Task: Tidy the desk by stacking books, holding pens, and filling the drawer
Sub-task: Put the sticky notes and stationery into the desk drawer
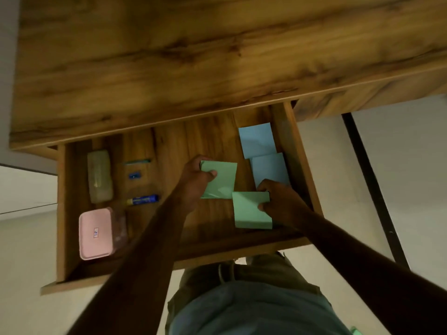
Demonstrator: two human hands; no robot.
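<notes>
The wooden drawer [61, 213] is pulled out from under the desk top [193, 56]. My left hand [193, 182] grips a green note pad [223, 180] by its left edge in the drawer's middle. My right hand [278, 201] pinches a second green pad [250, 211] at its right edge, just below and right of the first. Two blue pads lie along the drawer's right side, one at the back [257, 141] and one [269, 169] partly under my right hand.
On the drawer's left lie a translucent case [99, 176], a pink box [95, 233], a blue glue stick [144, 200], a small blue clip [134, 175] and a thin teal pen [136, 162]. A black desk leg [372, 189] runs along the right.
</notes>
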